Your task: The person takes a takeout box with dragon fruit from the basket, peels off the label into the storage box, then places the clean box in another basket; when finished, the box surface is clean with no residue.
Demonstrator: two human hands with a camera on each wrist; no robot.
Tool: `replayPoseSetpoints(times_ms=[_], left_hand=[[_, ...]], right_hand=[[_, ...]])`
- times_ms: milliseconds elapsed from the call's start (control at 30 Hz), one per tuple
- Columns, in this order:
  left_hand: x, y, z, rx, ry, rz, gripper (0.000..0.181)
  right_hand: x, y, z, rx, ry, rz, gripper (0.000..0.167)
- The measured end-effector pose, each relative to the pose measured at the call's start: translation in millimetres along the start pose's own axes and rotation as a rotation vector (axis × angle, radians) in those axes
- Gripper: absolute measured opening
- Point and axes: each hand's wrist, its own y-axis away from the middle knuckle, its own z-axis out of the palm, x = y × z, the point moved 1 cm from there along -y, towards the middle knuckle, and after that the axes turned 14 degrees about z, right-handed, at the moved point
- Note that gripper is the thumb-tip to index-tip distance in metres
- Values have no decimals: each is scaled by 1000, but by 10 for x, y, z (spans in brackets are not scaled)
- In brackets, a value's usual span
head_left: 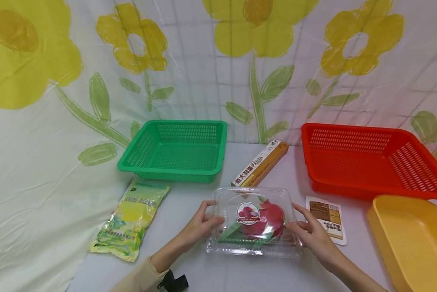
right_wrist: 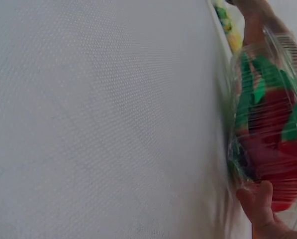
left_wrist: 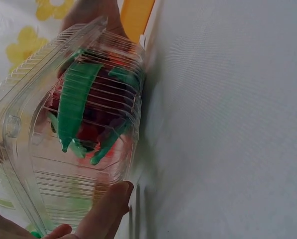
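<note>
My L hand [head_left: 202,225] & R hand [head_left: 311,234] are pinching opp. ends of a clear, rectangular plastic clamshell box [head_left: 254,224]; should be squeezing lightly, evenly, w/ it level betw. my fingers.

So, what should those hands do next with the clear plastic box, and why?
Probably raise the clear plastic box gently, keeping it level: the left hand and right hand grip opposite sides, and the pasta carton lies just beyond its far edge, so sliding it forward might bump that.
</note>
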Motion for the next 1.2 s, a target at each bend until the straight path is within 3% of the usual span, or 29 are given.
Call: replayPoseSetpoints(times_ms=[233, 633, 700, 800, 933, 1033, 1200], left_hand=[[15, -26, -33, -3, -64, -12, 62], [35, -123, -110, 9, -248, -17, 64], [49, -135, -135, 22, -313, 2, 67], [103, -171, -173, 65, -430, 103, 74], [205, -216, -217, 84, -577, 330, 81], [264, -243, -228, 46, -691, 484, 83], [309, -320, -198, -78, -839, 626, 83]], right_hand=[[12, -32, 9, -4, 19, 2, 71], [-20, -64, -13, 20, 75, -8, 75], [-32, -67, -22, 26, 102, -14, 76], [-62, -76, -55, 38, 174, -53, 78], [-112, -70, -89, 52, 254, -94, 83], [-150, -59, -94, 63, 284, -92, 86], [-186, -50, -97, 77, 317, -93, 88]])
